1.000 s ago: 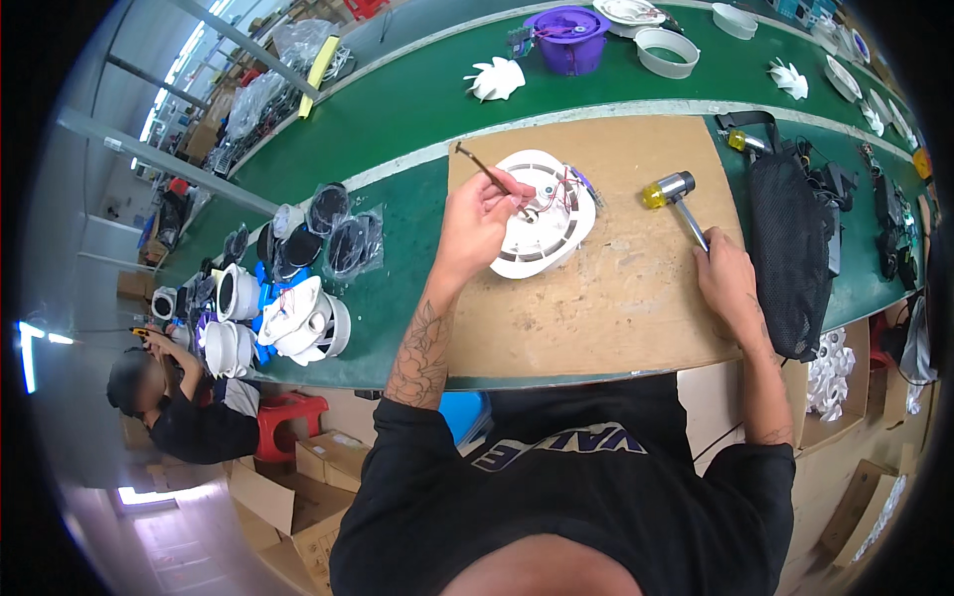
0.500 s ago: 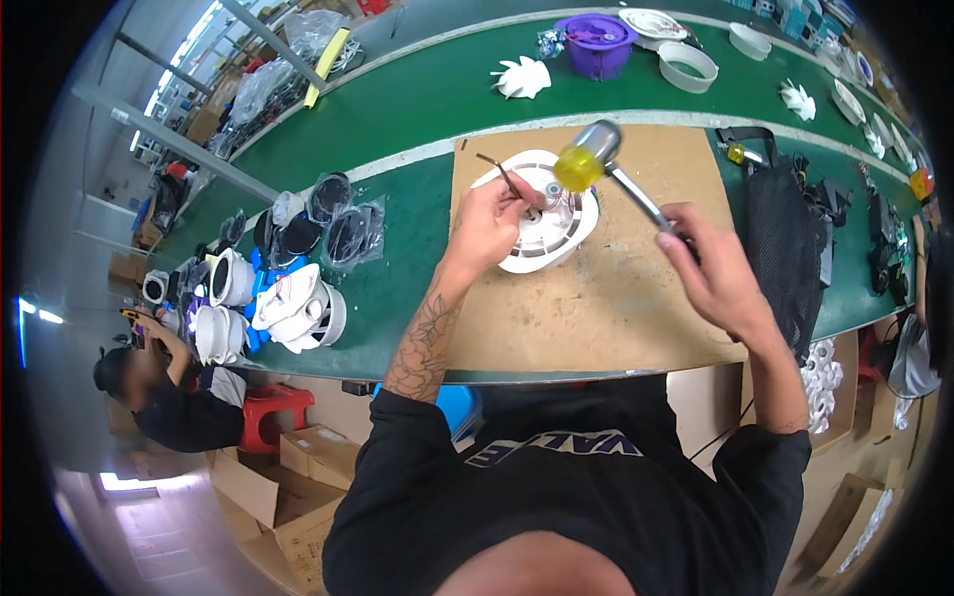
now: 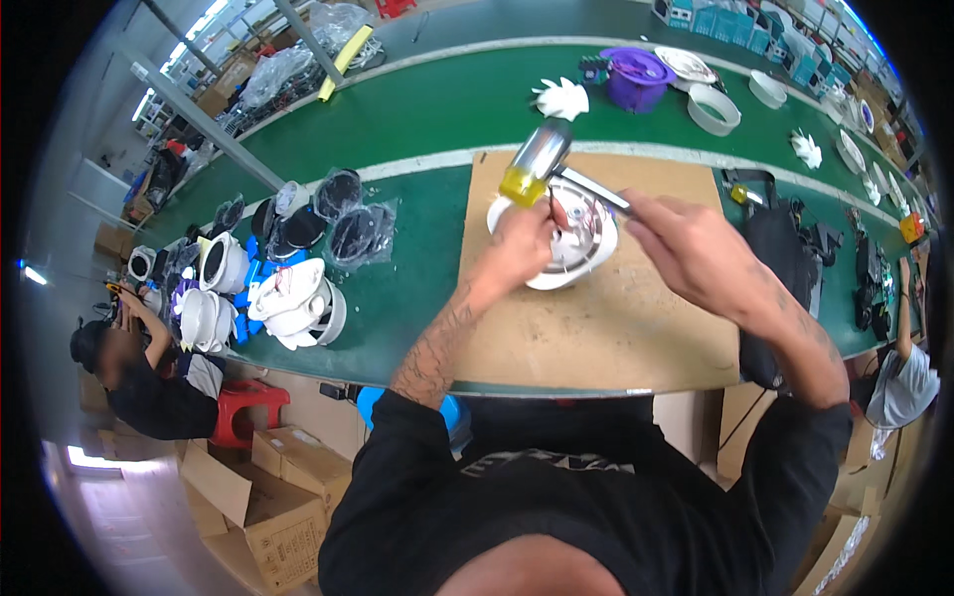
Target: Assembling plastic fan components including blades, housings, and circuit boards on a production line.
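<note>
The right hand [image 3: 696, 253] is clamped around the handle of a mallet [image 3: 537, 161] with a metal head and yellow face, and the head now sits at upper centre of the frame, directly above the left hand [image 3: 522, 243]. Half a second ago the head was further right and higher over the part; a second ago the mallet lay flat on the board at the right, with the right hand just reaching it. The left hand stays on the round white housing [image 3: 576, 243], fingers closed together on something small at its near-left edge; what they pinch cannot be told. The thin rod it held up earlier is hidden behind the mallet head now. The housing rests in the middle upper part of the brown board [image 3: 596, 328], unmoved. Left of the board, white and black parts [image 3: 288, 288] are piled on the green bench [image 3: 417, 119]; a purple tub [image 3: 636, 77] stands at upper right.
</note>
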A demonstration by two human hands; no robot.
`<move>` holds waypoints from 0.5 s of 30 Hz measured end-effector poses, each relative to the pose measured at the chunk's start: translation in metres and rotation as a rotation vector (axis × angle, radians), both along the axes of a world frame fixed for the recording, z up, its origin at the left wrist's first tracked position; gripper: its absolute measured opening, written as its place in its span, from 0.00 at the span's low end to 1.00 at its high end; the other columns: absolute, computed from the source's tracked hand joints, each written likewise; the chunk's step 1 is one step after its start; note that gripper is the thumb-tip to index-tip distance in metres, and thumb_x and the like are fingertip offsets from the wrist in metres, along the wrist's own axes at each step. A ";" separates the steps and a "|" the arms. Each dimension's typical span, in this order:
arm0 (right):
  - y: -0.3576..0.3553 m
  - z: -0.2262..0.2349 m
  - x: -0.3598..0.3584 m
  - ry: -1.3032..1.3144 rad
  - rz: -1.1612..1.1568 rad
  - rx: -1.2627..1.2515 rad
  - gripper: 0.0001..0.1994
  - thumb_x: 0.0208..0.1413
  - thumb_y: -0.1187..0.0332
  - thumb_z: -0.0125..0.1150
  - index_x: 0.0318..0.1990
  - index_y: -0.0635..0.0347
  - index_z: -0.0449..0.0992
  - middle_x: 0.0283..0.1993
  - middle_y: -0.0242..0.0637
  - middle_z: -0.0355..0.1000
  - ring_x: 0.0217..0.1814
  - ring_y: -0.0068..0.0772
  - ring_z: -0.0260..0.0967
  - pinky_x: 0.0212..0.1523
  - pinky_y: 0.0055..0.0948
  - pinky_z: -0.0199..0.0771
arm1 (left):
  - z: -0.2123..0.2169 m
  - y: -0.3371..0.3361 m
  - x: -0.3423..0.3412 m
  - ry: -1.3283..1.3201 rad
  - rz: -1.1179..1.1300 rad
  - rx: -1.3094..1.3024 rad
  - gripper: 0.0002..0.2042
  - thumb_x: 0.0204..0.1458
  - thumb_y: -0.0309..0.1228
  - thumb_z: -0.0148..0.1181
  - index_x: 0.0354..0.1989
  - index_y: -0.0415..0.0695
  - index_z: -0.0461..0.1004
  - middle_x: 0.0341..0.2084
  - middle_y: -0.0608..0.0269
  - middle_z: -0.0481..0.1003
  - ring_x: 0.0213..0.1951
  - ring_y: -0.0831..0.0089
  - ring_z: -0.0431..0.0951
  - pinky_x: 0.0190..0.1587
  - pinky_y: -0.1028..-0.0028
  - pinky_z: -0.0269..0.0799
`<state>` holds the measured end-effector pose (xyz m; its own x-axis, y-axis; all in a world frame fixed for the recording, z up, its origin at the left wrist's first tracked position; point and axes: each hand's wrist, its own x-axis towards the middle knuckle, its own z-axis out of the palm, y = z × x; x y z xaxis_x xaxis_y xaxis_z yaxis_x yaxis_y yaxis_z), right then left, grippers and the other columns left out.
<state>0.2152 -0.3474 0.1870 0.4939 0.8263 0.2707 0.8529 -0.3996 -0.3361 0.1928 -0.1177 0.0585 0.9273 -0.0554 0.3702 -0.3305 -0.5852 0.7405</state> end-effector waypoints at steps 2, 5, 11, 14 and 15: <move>-0.006 0.014 -0.017 0.071 -0.184 0.252 0.09 0.61 0.70 0.52 0.45 0.64 0.69 0.31 0.54 0.73 0.34 0.60 0.71 0.33 0.49 0.70 | 0.000 -0.005 -0.004 -0.037 -0.063 -0.032 0.06 0.49 0.15 0.49 0.31 0.37 0.72 0.27 0.51 0.74 0.34 0.53 0.76 0.37 0.62 0.70; 0.001 -0.012 -0.002 0.071 -0.032 0.112 0.09 0.60 0.72 0.53 0.46 0.67 0.70 0.32 0.56 0.72 0.35 0.61 0.71 0.33 0.48 0.70 | -0.005 0.000 0.005 -0.051 0.008 -0.073 0.05 0.50 0.16 0.49 0.32 0.36 0.72 0.29 0.50 0.75 0.34 0.53 0.76 0.37 0.62 0.71; -0.041 -0.034 -0.010 0.047 -0.312 0.233 0.12 0.60 0.72 0.53 0.48 0.68 0.71 0.33 0.57 0.72 0.35 0.62 0.71 0.35 0.48 0.71 | 0.029 0.010 -0.006 -0.037 0.019 -0.358 0.07 0.54 0.18 0.53 0.40 0.34 0.72 0.29 0.56 0.76 0.33 0.67 0.78 0.40 0.70 0.75; -0.081 -0.105 -0.013 0.066 -0.638 0.015 0.13 0.61 0.69 0.52 0.49 0.67 0.71 0.33 0.57 0.73 0.36 0.62 0.72 0.37 0.50 0.72 | 0.052 0.040 -0.024 -0.131 0.195 -0.598 0.13 0.57 0.20 0.55 0.51 0.33 0.71 0.30 0.61 0.76 0.33 0.75 0.78 0.42 0.75 0.76; -0.091 -0.128 -0.009 0.119 -0.724 -0.144 0.13 0.62 0.68 0.50 0.49 0.66 0.70 0.34 0.57 0.74 0.36 0.62 0.73 0.37 0.52 0.73 | 0.048 0.056 -0.033 -0.038 0.293 -0.512 0.16 0.56 0.21 0.56 0.53 0.32 0.70 0.30 0.59 0.76 0.33 0.75 0.78 0.42 0.75 0.76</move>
<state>0.2061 -0.4380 0.0593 0.9470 0.3069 0.0950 0.3211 -0.8942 -0.3118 0.1602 -0.0614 0.1061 0.8624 0.3957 0.3157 -0.2412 -0.2271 0.9435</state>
